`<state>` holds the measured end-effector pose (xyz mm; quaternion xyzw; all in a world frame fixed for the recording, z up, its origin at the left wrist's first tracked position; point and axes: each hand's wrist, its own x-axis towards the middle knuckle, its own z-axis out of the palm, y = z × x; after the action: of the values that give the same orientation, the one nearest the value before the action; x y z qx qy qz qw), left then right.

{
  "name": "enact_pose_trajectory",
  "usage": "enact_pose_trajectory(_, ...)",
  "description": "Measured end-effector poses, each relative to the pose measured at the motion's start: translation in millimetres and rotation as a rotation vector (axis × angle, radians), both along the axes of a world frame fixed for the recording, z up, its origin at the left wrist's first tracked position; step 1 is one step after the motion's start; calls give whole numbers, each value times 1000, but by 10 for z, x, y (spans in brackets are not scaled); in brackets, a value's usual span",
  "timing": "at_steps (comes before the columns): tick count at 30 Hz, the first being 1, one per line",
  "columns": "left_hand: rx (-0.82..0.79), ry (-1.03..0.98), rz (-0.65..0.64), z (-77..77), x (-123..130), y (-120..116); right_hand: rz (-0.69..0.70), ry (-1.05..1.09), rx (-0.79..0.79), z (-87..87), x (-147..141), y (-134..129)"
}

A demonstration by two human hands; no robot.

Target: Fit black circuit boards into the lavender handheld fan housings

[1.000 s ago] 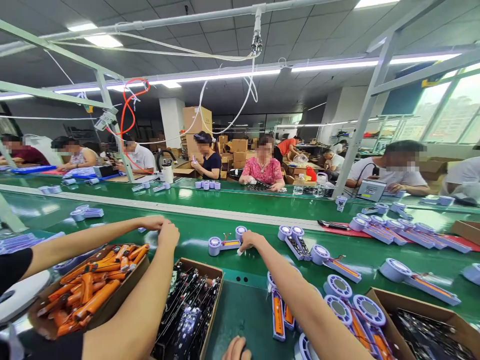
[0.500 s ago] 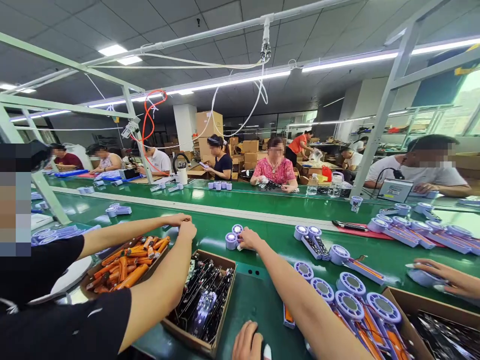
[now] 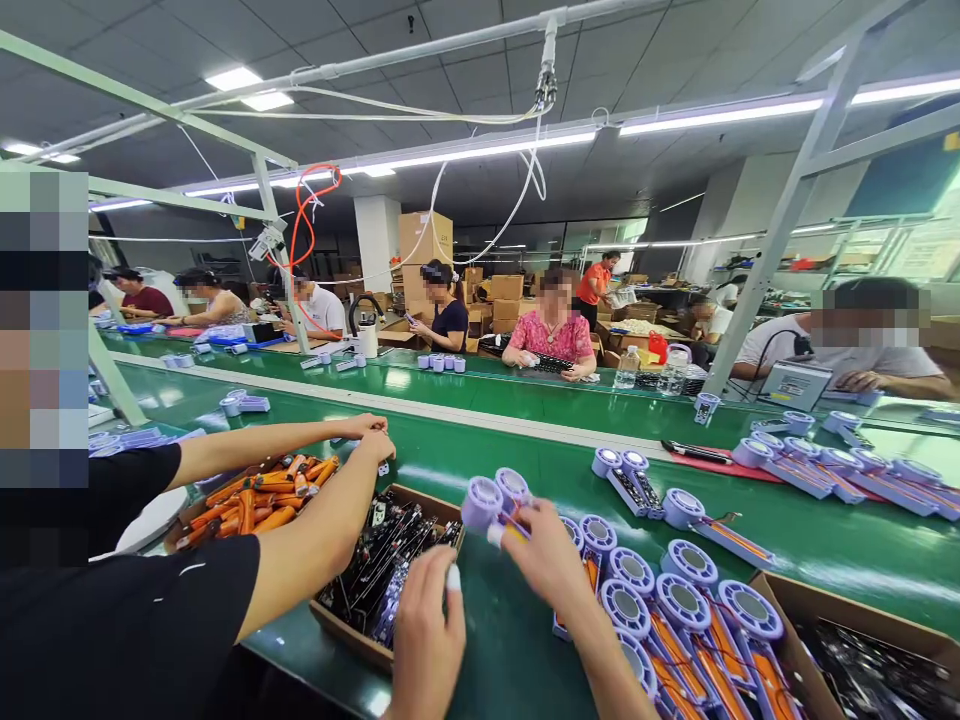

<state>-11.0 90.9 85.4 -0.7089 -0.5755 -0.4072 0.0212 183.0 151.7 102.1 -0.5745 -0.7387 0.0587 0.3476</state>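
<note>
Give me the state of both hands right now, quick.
Left hand: partly curled, nothing visible in it.
Right hand: closed, holding a purple unit.

Both of the person's own hands are raised at about 6 o'clock in the view, with their forearms rising from the bottom edge. The left hand (image 3: 427, 640) stands nearly upright, its fingers loosely curled and not gripping anything, with a white fingertip cot (image 3: 453, 578) capping one digit. The right hand (image 3: 547, 560) sits at about 1 o'clock from the left one, its fingers (image 3: 525, 520) closed in a pinch and a second white cot (image 3: 495, 535) at the thumb. The bare right forearm (image 3: 607, 670) slants up toward 11 o'clock.
</note>
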Motion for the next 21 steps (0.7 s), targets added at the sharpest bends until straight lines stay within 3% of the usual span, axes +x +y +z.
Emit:
enact_pose_trajectory(5, -220, 10, 12, 207, -131, 463, -49, -52, -100, -523, 65, -921)
enact_pose_trajectory(10, -371, -85, -43, 415, -162, 597, -146, -135, -130, -774, -127, -1202)
enact_pose_trajectory(16, -306, -401, 4, 737, -26, 252, -125, -120, -22, -952, 3, -1277)
enact_pose_trajectory(19, -334, -578, 1, 723, 36, -86, -102, -120, 27, -1061, 200, -1380)
enact_pose_trajectory(21, -397, -811, -37, 641, 63, -330, -86, -133, 90, -1045, 296, -1447)
